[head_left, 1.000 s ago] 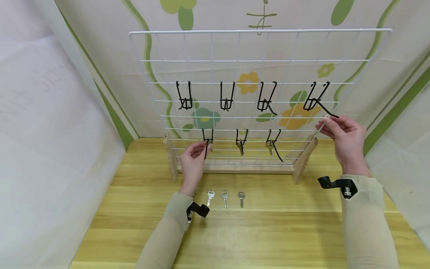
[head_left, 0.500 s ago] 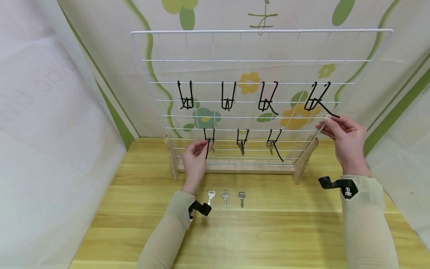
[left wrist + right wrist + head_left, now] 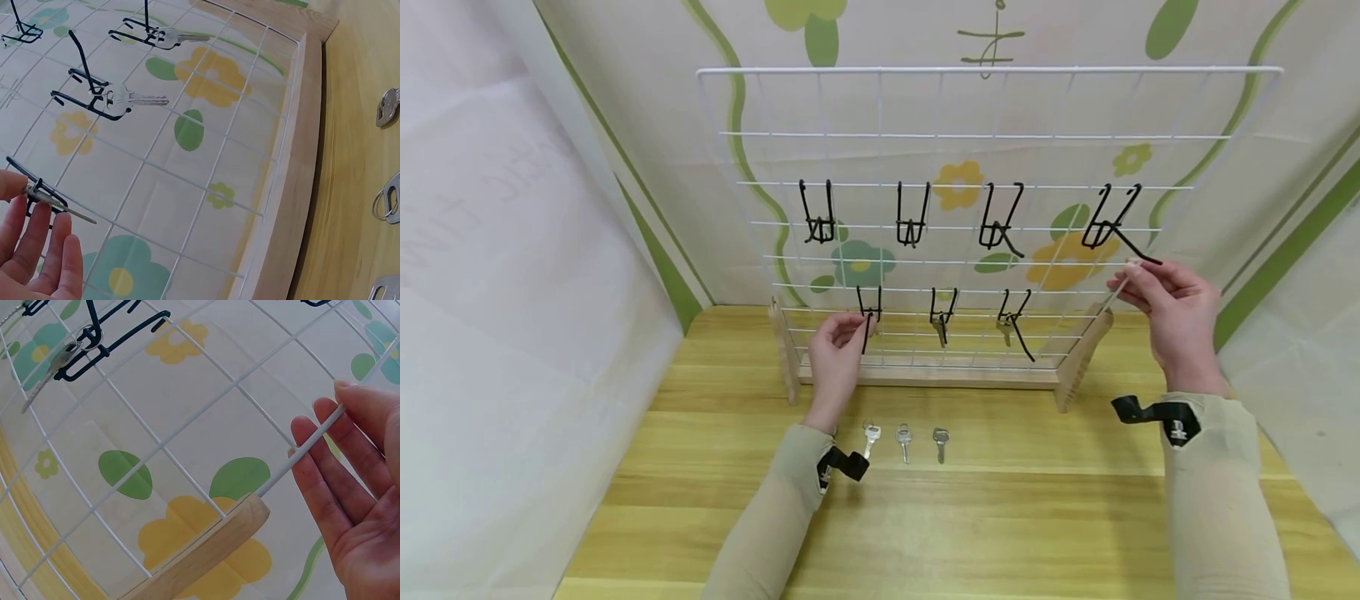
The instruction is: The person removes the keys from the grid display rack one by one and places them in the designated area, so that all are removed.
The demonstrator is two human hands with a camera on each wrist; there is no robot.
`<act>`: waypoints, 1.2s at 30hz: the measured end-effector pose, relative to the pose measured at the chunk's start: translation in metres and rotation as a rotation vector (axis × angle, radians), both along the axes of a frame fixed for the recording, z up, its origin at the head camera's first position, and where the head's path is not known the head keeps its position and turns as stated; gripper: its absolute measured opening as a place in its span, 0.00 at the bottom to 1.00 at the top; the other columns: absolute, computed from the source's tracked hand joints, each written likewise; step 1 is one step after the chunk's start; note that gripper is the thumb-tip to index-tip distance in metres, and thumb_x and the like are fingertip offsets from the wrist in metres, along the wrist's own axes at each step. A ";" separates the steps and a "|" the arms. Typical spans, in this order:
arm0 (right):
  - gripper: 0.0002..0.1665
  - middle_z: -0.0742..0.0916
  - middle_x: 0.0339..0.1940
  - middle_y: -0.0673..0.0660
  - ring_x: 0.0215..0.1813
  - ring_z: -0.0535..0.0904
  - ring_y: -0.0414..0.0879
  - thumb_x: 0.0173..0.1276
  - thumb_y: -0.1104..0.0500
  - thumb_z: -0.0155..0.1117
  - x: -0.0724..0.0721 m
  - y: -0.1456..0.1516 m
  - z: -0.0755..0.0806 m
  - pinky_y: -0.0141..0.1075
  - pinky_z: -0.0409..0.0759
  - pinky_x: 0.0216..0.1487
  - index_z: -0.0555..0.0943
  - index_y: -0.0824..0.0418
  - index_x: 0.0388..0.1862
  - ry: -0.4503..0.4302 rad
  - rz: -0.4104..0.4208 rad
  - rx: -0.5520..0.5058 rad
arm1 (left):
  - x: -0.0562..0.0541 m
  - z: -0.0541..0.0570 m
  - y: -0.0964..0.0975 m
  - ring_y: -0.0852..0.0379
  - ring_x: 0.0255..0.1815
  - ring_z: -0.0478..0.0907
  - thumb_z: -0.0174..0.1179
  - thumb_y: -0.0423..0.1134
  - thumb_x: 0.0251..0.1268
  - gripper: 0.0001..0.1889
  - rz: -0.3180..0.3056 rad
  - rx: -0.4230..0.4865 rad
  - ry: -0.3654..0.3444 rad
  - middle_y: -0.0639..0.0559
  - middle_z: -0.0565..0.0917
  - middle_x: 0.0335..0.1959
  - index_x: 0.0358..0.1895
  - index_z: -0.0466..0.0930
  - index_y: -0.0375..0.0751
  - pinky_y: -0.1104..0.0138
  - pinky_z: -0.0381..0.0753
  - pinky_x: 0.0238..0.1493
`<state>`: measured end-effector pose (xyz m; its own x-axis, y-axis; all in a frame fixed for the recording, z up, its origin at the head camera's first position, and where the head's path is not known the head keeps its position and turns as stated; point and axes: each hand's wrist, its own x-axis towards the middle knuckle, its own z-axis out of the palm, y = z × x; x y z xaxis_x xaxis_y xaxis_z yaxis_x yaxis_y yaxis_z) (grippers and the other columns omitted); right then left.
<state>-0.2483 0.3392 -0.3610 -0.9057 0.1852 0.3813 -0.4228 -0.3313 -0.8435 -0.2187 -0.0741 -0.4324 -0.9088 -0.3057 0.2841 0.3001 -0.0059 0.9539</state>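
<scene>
Tabletop point(image 3: 1000, 517), left grip point(image 3: 835, 354) pinching key point(image 3: 69, 209), wrist view clearest

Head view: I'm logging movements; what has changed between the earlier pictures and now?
Apart from a slight shift of the view, nothing visibly changed: no grip taken or released. The left hand stays at the lower-left black wire hook, the right hand on the right edge of the white wire grid, and the silver metal keys lie unmoved on the yellowish wooden table.
</scene>
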 end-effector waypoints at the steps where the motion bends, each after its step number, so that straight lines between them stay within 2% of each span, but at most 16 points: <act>1: 0.19 0.89 0.41 0.67 0.40 0.89 0.53 0.66 0.72 0.70 0.000 0.000 0.000 0.42 0.83 0.46 0.79 0.83 0.53 0.003 0.004 -0.004 | 0.001 0.001 -0.001 0.51 0.37 0.85 0.70 0.30 0.65 0.04 -0.002 -0.005 -0.005 0.44 0.87 0.38 0.40 0.85 0.34 0.68 0.84 0.42; 5: 0.19 0.89 0.41 0.68 0.39 0.89 0.54 0.66 0.73 0.69 0.000 0.000 0.000 0.42 0.83 0.46 0.79 0.84 0.53 0.015 0.009 -0.018 | 0.006 0.002 -0.005 0.53 0.37 0.84 0.70 0.30 0.65 0.05 -0.005 -0.035 0.001 0.46 0.88 0.38 0.41 0.87 0.34 0.68 0.83 0.42; 11: 0.18 0.89 0.40 0.67 0.39 0.89 0.54 0.66 0.73 0.69 0.000 0.000 0.000 0.42 0.83 0.46 0.79 0.83 0.52 0.013 0.010 -0.016 | 0.010 0.000 -0.009 0.57 0.36 0.84 0.69 0.28 0.65 0.05 0.013 -0.052 0.050 0.41 0.87 0.38 0.41 0.87 0.30 0.70 0.83 0.42; 15: 0.18 0.89 0.40 0.67 0.39 0.89 0.54 0.67 0.73 0.68 0.000 0.001 0.000 0.42 0.83 0.46 0.79 0.83 0.52 0.011 0.013 -0.007 | 0.014 0.001 -0.013 0.56 0.37 0.84 0.69 0.29 0.66 0.05 0.008 -0.067 0.033 0.42 0.88 0.39 0.42 0.86 0.31 0.69 0.84 0.44; 21: 0.19 0.89 0.40 0.68 0.40 0.89 0.54 0.67 0.72 0.68 0.001 0.001 0.000 0.40 0.85 0.44 0.79 0.84 0.53 0.017 -0.011 0.014 | 0.021 0.004 -0.018 0.54 0.41 0.85 0.70 0.33 0.66 0.08 -0.030 -0.070 0.002 0.44 0.87 0.42 0.44 0.85 0.33 0.65 0.84 0.48; 25: 0.19 0.89 0.41 0.68 0.39 0.89 0.54 0.67 0.73 0.68 0.001 0.000 -0.001 0.40 0.86 0.44 0.78 0.85 0.53 0.028 -0.020 0.023 | 0.026 0.006 -0.021 0.54 0.39 0.86 0.69 0.33 0.67 0.07 -0.046 -0.078 0.009 0.45 0.88 0.40 0.43 0.85 0.33 0.61 0.86 0.45; 31: 0.19 0.89 0.40 0.69 0.39 0.89 0.55 0.68 0.74 0.66 0.001 0.001 -0.001 0.41 0.85 0.45 0.77 0.87 0.53 0.044 0.006 -0.004 | 0.037 0.011 -0.025 0.52 0.35 0.87 0.68 0.29 0.67 0.03 -0.091 -0.059 0.049 0.43 0.88 0.38 0.41 0.85 0.33 0.61 0.87 0.41; 36: 0.21 0.89 0.40 0.68 0.40 0.89 0.54 0.69 0.73 0.66 -0.001 0.001 -0.002 0.40 0.86 0.45 0.75 0.88 0.55 0.046 -0.001 0.020 | 0.046 0.011 -0.030 0.50 0.34 0.88 0.67 0.27 0.67 0.03 -0.133 -0.033 0.085 0.40 0.87 0.37 0.39 0.84 0.30 0.57 0.88 0.40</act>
